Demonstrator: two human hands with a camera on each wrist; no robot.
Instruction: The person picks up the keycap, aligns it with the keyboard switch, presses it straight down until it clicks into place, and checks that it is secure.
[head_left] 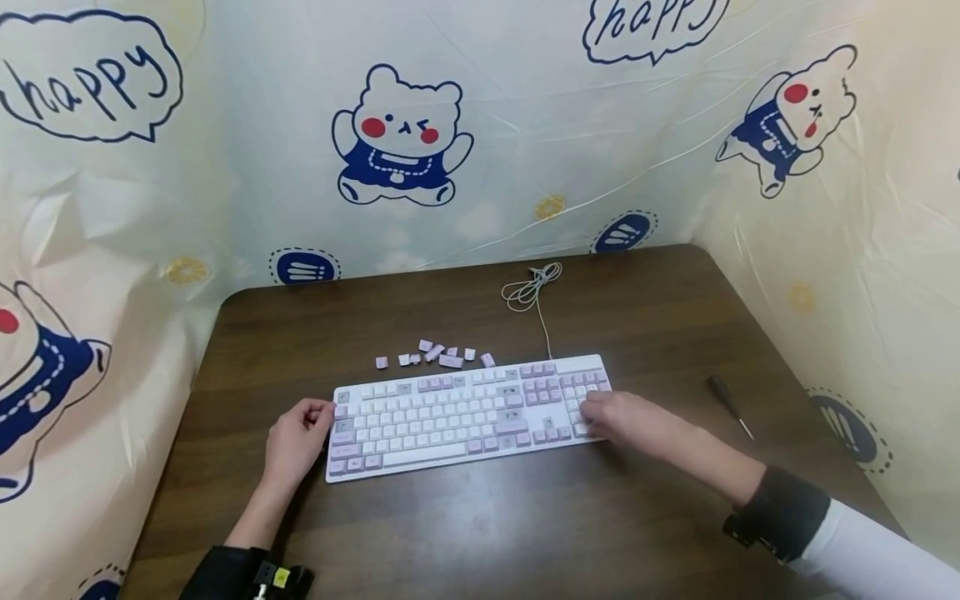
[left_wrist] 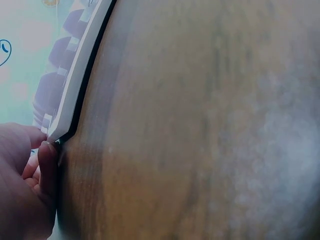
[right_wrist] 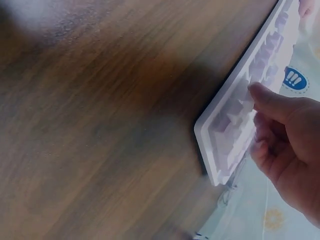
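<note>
the right hand (head_left: 626, 419) lies over the number pad at the right end of the white and lilac keyboard (head_left: 465, 412), its fingers bent down onto the keys; the right wrist view shows the thumb and fingertips (right_wrist: 262, 92) meeting over one keycap there, though the blur keeps me from telling whether the cap is truly pinched. the left hand (head_left: 298, 439) sits at the keyboard's left edge with its fingers loosely curled, and the left wrist view shows a fingertip (left_wrist: 47, 150) touching the corner of the case. the keyboard lies flat near the middle of the dark wooden table (head_left: 480, 533), several of its key sockets bare. just behind its upper edge lies a small scatter of loose lilac keycaps (head_left: 438, 355). the keyboard's white cable (head_left: 531, 290) runs back to a loose coil. a dark-handled screwdriver (head_left: 729, 404) lies on the table well to the right of the right hand.
</note>
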